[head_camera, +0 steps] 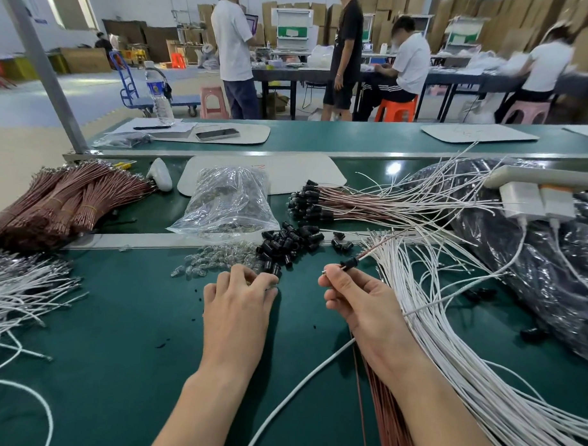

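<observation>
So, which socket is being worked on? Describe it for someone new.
On the green bench, find the fan of white wires at the right. At its left edge the right hand pinches a wire pair with one black socket just past the fingertips. Unlike the loose sockets heaped to its left, it is threaded on wires.

1. Water bottle (158, 94) label: blue, print too small for me to read.
2. White board (287, 176) on my bench (116, 316): red scrawl, illegible.
3. Wall notice (33, 3): blurred. No legible text.
</observation>
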{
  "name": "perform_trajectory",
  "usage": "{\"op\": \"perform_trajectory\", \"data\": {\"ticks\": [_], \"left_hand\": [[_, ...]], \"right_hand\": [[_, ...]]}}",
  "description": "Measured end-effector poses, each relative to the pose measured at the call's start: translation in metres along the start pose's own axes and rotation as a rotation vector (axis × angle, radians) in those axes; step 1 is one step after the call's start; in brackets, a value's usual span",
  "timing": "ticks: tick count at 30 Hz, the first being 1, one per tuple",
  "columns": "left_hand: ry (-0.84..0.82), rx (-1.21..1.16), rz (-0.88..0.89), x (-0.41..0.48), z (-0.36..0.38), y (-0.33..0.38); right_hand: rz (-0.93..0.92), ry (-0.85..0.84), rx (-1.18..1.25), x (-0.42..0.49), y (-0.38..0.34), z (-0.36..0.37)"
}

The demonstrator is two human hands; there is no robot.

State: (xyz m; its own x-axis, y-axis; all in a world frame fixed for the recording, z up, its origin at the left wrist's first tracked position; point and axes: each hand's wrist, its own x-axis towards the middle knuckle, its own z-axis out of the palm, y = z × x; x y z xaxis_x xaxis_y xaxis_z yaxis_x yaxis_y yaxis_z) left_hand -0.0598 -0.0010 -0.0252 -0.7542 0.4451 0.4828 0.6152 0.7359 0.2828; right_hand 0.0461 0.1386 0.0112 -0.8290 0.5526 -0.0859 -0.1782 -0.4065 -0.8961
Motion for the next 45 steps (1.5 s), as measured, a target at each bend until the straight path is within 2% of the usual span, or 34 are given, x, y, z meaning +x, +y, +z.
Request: {"op": "perform_trajectory", "data": {"ticks": [19, 20, 22, 26, 30, 35, 45], "left_hand": [[0.004, -0.013, 0.04, -0.002, -0.003, 0.0], [0.005, -0.08, 0.054, -0.002, -0.005, 0.003], [0.011, -0.366, 0.023, -0.004, -0.009, 0.012], [-0.004, -1.074, -0.223, -0.008, -0.02, 0.037], [-0.036, -1.44, -0.328, -0.01, -0.024, 0.05], [-0.096, -1.572, -0.343, -0.011, -0.022, 0.053], [-0.045, -1.475, -0.289, -0.013, -0.022, 0.056]], "right_hand": [[0.151, -0.067, 0.266, -0.001, -0.006, -0.007], [0.154, -0.065, 0.268, -0.001, -0.006, -0.007], [0.163, -0.057, 0.259, -0.001, -0.006, -0.006], [0.172, -0.054, 0.228, 0.001, -0.006, -0.005], [0.176, -0.054, 0.216, 0.003, -0.003, -0.005], [0.181, -0.077, 0.209, 0.005, -0.001, -0.006], [0.17, -0.091, 0.197, 0.005, 0.003, -0.003]]}}
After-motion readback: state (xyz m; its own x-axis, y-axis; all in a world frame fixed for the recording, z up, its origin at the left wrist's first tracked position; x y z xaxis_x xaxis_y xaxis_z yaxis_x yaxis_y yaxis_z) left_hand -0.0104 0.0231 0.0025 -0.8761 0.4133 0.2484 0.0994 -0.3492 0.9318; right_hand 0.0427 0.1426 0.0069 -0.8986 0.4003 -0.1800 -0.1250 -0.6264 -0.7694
